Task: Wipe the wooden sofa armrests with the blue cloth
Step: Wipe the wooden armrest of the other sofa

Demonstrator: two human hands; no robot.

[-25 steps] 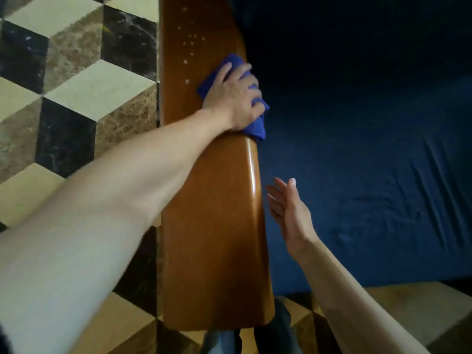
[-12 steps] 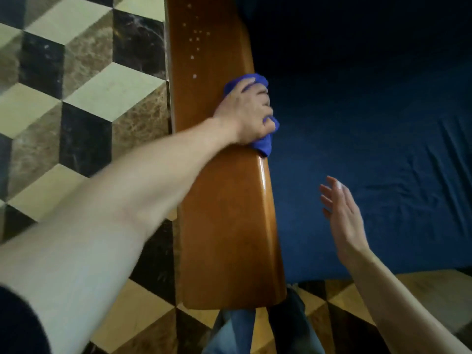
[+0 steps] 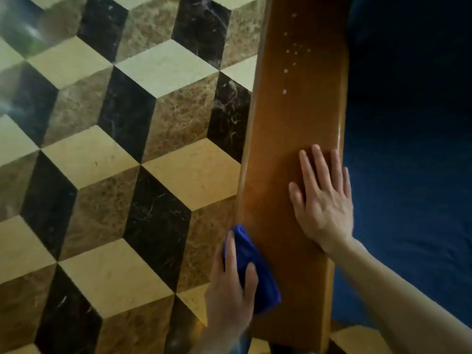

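Head view. Compared with the frame half a second earlier, the left hand [image 3: 231, 290] has drawn the blue cloth [image 3: 252, 272] back from the armrest's far inner part to its near outer edge, and the right hand [image 3: 323, 200], which was raised open over the sofa seat, now lies on the wood. One wooden armrest [image 3: 288, 129] runs from the near edge of the picture to the far edge, between the patterned floor on its left and the seat on its right. One blue cloth is in view, bunched against the armrest's outer left edge near its near end; the left hand presses on it, fingers laid roughly straight over the fabric, and the view does not settle whether the thumb curls round the cloth. The right hand rests palm down on the armrest's top toward its right edge, fingers extended and slightly spread, thumb out to the left, holding nothing. A scatter of pale specks [image 3: 291, 52] dots the far part of the top surface. The dark blue sofa seat [image 3: 408, 175] fills the right side. The tiled floor [image 3: 127, 162] shows a cube pattern in cream, brown and black.
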